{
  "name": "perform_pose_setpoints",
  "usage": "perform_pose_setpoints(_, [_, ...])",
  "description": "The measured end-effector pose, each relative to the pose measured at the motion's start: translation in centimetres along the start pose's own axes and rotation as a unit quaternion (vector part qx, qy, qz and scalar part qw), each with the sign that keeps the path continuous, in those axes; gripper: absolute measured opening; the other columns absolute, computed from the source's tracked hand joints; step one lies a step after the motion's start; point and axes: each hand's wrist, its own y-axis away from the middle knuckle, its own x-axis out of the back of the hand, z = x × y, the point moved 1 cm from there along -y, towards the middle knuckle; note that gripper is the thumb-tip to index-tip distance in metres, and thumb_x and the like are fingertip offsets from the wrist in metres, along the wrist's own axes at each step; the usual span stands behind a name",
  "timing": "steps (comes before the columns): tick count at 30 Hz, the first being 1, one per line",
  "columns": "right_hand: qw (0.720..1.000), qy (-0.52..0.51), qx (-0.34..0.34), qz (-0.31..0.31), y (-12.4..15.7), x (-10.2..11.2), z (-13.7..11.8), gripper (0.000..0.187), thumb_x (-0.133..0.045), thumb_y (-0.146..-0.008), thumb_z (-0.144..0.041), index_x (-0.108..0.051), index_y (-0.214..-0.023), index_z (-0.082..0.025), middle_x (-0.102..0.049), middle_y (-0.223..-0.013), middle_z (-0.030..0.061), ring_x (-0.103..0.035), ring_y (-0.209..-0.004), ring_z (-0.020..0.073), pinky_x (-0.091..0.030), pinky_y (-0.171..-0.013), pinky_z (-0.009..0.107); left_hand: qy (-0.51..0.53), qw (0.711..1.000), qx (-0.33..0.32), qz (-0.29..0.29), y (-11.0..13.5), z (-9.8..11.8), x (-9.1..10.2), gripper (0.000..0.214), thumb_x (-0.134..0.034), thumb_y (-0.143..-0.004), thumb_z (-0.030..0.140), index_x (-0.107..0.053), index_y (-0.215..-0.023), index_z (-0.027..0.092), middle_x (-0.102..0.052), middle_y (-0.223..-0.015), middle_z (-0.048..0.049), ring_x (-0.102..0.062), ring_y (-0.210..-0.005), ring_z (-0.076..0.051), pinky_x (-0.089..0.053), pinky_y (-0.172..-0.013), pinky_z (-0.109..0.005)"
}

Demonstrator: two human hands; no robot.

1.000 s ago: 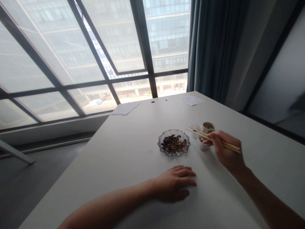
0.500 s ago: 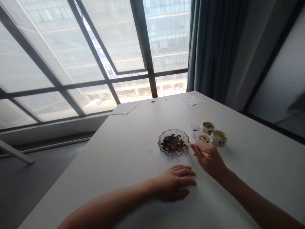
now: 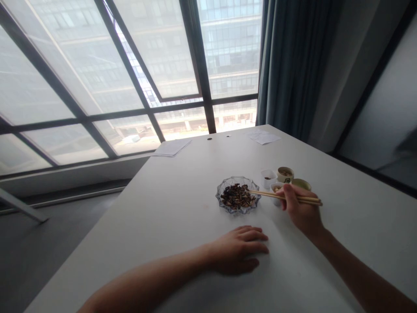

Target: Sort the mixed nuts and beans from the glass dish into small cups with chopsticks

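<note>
My right hand (image 3: pixel 301 208) is closed around a pair of wooden chopsticks (image 3: pixel 269 194). Their tips reach over the right side of a scalloped clear glass bowl (image 3: pixel 221 204), which holds a heap of dark brown dried pieces (image 3: pixel 237 196). Whether the tips pinch a piece is too small to tell. Beneath and behind the right hand stand a small white cup (image 3: pixel 274 188) with pale pieces and a greenish cup (image 3: pixel 302 184), both partly hidden by it. My left hand (image 3: pixel 239 251) lies flat on the table in front of the bowl, fingers spread, holding nothing.
Behind the right hand are another white cup (image 3: pixel 267 178) with a little dark stuff inside and a cream cup (image 3: pixel 286 174) bearing a dark character. Papers (image 3: pixel 172 148) lie at the white table's far left, and more papers (image 3: pixel 265 137) at its far end.
My right hand has moved to the right with the chopsticks, now covering part of the greenish cup. The chopstick tips have shifted slightly left over the bowl. My left hand has stayed put.
</note>
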Motion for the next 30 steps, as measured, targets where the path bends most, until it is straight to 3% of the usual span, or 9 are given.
perform_pose_setpoints(6, [0.999, -0.008, -0.015, -0.051, -0.1, -0.2, 0.6, 0.054, -0.057, -0.108, -0.054, -0.072, -0.068, -0.021, -0.06, -0.054, -0.0001, -0.058, -0.052, 0.015, -0.047, -0.058, 0.031, 0.006, 1.0, 0.009, -0.004, 0.0, 0.1, 0.1, 0.04, -0.067, -0.102, 0.03, -0.063, -0.141, 0.026, -0.062, -0.156, -0.0128, -0.052, -0.151, -0.034, -0.037, -0.129, -0.049])
perform_pose_setpoints(12, [0.994, -0.033, -0.037, -0.098, 0.1, -0.4, 0.5, 0.049, -0.061, -0.107, -0.051, -0.074, -0.072, -0.02, -0.07, -0.06, 0.0018, -0.064, -0.049, 0.0139, -0.05, -0.051, 0.027, 0.007, 1.0, 0.011, -0.004, 0.2, -0.2, -0.1, 0.04, -0.067, -0.103, 0.031, -0.064, -0.142, 0.025, -0.061, -0.157, -0.0125, -0.051, -0.152, -0.034, -0.036, -0.13, -0.048])
perform_pose_setpoints(21, [0.995, -0.07, -0.04, -0.057, 0.6, -1.2, 1.2, 0.048, -0.063, -0.106, -0.055, -0.075, -0.074, -0.02, -0.076, -0.064, 0.0045, -0.073, -0.053, 0.017, -0.059, -0.051, 0.027, -0.002, 1.0, 0.005, -0.001, 0.1, -0.1, 0.0, 0.04, -0.067, -0.102, 0.031, -0.064, -0.141, 0.024, -0.061, -0.156, -0.0126, -0.052, -0.151, -0.034, -0.035, -0.131, -0.047])
perform_pose_setpoints(30, [0.997, -0.062, -0.037, 0.007, 0.5, -1.1, 1.6, 0.048, -0.062, -0.106, -0.054, -0.076, -0.075, -0.02, -0.077, -0.062, 0.0051, -0.074, -0.049, 0.0179, -0.06, -0.048, 0.027, 0.005, 1.0, 0.004, -0.003, 0.0, -0.1, 0.1, 0.04, -0.066, -0.102, 0.031, -0.063, -0.142, 0.025, -0.061, -0.156, -0.0125, -0.052, -0.151, -0.034, -0.036, -0.13, -0.048])
